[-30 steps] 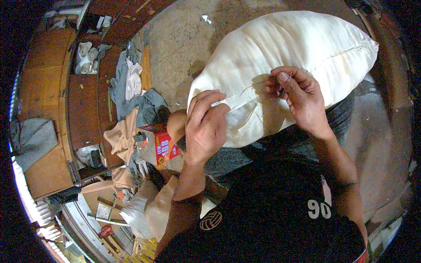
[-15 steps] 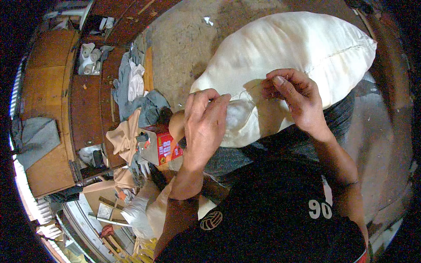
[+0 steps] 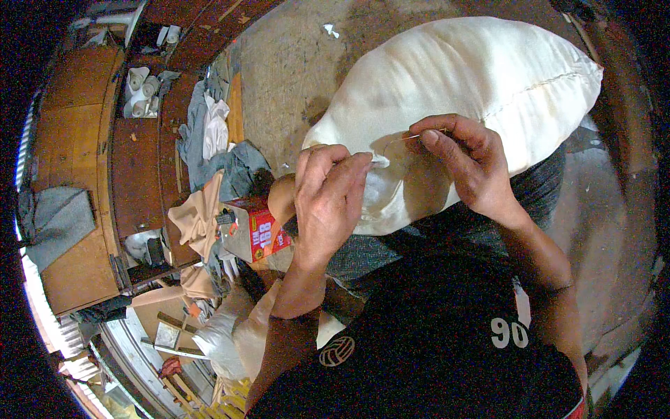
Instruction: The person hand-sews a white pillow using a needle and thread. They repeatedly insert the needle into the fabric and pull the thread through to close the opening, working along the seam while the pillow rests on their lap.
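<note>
A large, plump white cushion (image 3: 447, 77) lies over my lap, with a stitched seam running toward its far right corner. My left hand (image 3: 328, 199) is closed at its near left end, thumb and fingertips pinching a small fold of the white fabric (image 3: 380, 160). To the right, my right hand (image 3: 474, 167) is closed in a pinch above the cushion. From its fingertips a thin, shiny needle (image 3: 406, 137) points left toward the pinched fold. A fine curved line, perhaps thread, runs on from the tip; its exact path is too faint to tell.
A red and grey box (image 3: 255, 227) stands left of my left hand, with tan cloth (image 3: 195, 209) beside it. Grey cloths (image 3: 244, 167) lie heaped beyond. Wooden cabinets (image 3: 77, 150) line the left side. A white scrap (image 3: 331, 31) lies on the floor.
My right hand has shifted slightly left, and the needle now shows between its fingertips. A fold of white fabric now stands out at my left fingertips.
</note>
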`<action>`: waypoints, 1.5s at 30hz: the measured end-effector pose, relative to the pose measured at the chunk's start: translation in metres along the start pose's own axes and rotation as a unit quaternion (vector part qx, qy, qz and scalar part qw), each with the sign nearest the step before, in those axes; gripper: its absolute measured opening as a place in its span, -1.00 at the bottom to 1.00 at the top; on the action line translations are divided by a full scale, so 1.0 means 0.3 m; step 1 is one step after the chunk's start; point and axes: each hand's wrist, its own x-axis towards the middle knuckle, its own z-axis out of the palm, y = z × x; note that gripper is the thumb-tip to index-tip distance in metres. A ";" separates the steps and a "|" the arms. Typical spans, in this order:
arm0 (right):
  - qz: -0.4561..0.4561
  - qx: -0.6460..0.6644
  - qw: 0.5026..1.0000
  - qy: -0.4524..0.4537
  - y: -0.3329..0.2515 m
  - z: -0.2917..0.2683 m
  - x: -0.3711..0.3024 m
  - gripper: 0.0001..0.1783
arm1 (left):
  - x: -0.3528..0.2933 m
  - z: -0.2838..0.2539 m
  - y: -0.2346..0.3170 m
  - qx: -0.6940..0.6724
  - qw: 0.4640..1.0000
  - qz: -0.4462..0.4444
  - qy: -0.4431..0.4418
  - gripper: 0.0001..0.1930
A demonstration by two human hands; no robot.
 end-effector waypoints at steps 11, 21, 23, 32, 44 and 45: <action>-0.031 -0.023 0.999 -0.012 0.002 0.007 -0.003 -0.76 | 0.005 -0.005 -0.008 -0.006 1.000 0.012 0.005 -0.76; 0.041 -0.027 0.996 -0.073 -0.012 -0.020 0.043 -0.71 | -0.002 -0.005 -0.004 -0.001 1.000 0.012 0.004 -0.76; 0.076 0.034 0.992 -0.091 0.001 -0.033 0.071 -0.69 | 0.000 -0.004 -0.003 -0.001 1.000 0.019 0.005 -0.75; 0.160 0.152 0.961 -0.169 0.034 -0.066 0.147 -0.71 | -0.010 0.012 0.005 -0.010 1.000 0.012 0.010 -0.74; 0.161 0.087 0.954 -0.237 0.016 -0.078 0.173 -0.72 | -0.058 -0.006 0.101 -0.042 0.996 -0.035 -0.073 -0.78; 0.162 0.091 0.952 -0.243 0.018 -0.080 0.174 -0.71 | -0.068 0.005 0.100 -0.037 0.996 -0.043 -0.074 -0.79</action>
